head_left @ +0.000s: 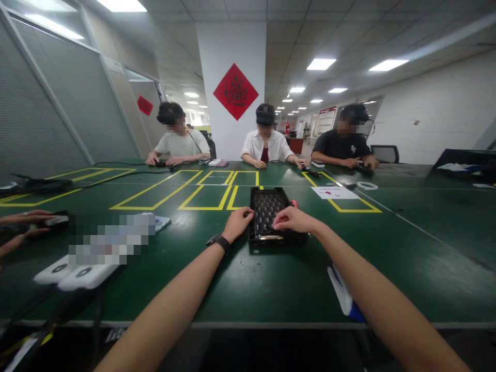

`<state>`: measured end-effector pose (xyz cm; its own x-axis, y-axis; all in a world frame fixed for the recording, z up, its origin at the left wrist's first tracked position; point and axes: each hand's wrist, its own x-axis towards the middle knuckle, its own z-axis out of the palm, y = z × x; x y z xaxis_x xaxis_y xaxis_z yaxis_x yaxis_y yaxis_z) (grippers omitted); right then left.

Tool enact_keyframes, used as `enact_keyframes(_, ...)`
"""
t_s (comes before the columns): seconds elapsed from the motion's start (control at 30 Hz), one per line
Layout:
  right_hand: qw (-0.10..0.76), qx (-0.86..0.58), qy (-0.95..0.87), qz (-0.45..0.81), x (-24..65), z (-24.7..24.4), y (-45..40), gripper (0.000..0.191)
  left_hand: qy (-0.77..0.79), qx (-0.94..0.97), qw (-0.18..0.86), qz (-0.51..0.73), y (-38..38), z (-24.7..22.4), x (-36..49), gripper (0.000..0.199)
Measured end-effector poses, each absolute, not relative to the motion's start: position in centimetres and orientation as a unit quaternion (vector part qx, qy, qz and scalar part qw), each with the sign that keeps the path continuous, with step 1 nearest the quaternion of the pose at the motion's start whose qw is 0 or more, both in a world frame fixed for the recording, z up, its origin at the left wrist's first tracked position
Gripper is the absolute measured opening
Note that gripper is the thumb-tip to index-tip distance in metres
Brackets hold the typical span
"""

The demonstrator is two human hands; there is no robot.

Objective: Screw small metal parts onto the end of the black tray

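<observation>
On the green table a black open case lies in front of me, with rows of small shiny pieces and a slim metallic bar along its near edge. My left hand, with a dark watch on the wrist, grips the case's left wall with curled fingers. Over the near right part of the case is my right hand, its thumb and fingertips pinched together. Whatever sits between those fingertips is too small to make out. A round red item shows partly behind the case's right side.
White power strips lie left, beside another person's hands. A white-and-blue object sits under my right forearm. Ahead are a paper sheet, a tape roll and yellow tape outlines. Three people sit across the table.
</observation>
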<state>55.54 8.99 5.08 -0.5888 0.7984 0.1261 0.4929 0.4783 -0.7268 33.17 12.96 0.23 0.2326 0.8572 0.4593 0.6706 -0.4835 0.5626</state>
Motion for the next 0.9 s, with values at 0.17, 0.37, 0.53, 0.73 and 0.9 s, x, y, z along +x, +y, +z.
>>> enact_keyframes(0.17, 0.189, -0.364, -0.862, 0.298, 55.87, 5.12, 9.09, 0.025, 0.483, 0.766, 0.144, 0.399, 13.26, -0.19, 33.19, 0.02)
enact_keyframes(0.37, 0.158, -0.353, -0.882, 0.27, 55.89, 5.17, 8.99, 0.021, 0.484, 0.769, 0.13, 0.396, 13.18, -0.2, 33.2, 0.022)
enact_keyframes(0.53, 0.143, -0.368, -0.878, 0.27, 55.85, 5.11, 9.1, 0.022, 0.481, 0.772, 0.129, 0.396, 13.26, -0.33, 33.19, 0.022)
enact_keyframes(0.73, 0.142, -0.371, -0.874, 0.281, 55.87, 4.89, 9.31, 0.023, 0.478, 0.775, 0.122, 0.395, 13.49, -0.56, 33.23, 0.022)
enact_keyframes(0.9, 0.164, -0.375, -0.862, 0.298, 55.66, 4.79, 9.26, 0.026, 0.479, 0.776, 0.118, 0.393, 13.56, -0.55, 33.29, 0.022)
